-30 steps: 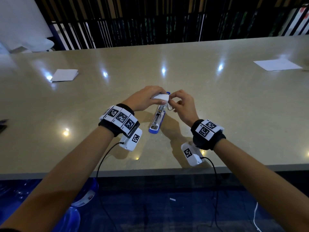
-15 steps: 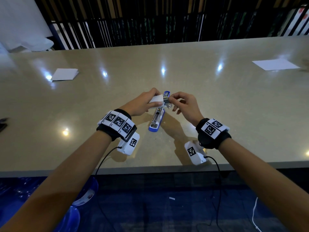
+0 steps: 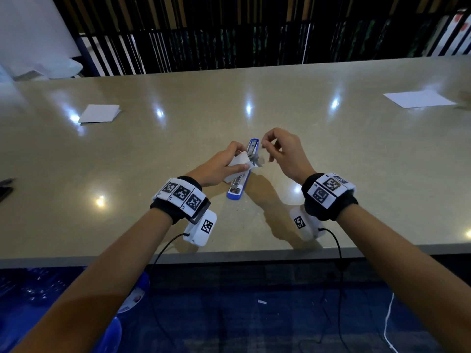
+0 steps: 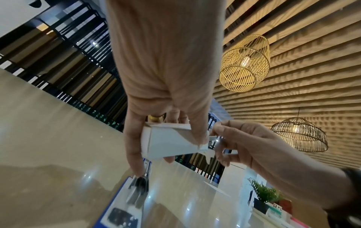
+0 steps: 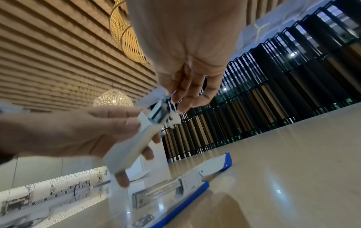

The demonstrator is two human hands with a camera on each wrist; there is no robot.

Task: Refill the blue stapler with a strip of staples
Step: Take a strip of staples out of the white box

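The blue stapler (image 3: 235,189) lies on the table, flipped open, with its metal staple channel (image 5: 166,187) bare and its lid (image 5: 215,164) laid back. My left hand (image 3: 235,160) holds a small white staple box (image 4: 168,141) above the stapler's middle. The box's open end (image 5: 159,115) shows staples inside. My right hand (image 3: 265,145) hovers just right of the box. Its thumb and forefinger pinch a thin grey staple strip (image 5: 153,96) close to the box mouth.
A beige table (image 3: 331,154) stretches far ahead, and its near edge runs below my wrists. A folded white paper (image 3: 99,113) lies at the far left and a white sheet (image 3: 418,98) at the far right. A dark object (image 3: 6,187) sits at the left edge.
My right hand has drawn away from the box, up and to the right, pinching the strip. My left hand has tilted the box back, uncovering more of the open stapler.
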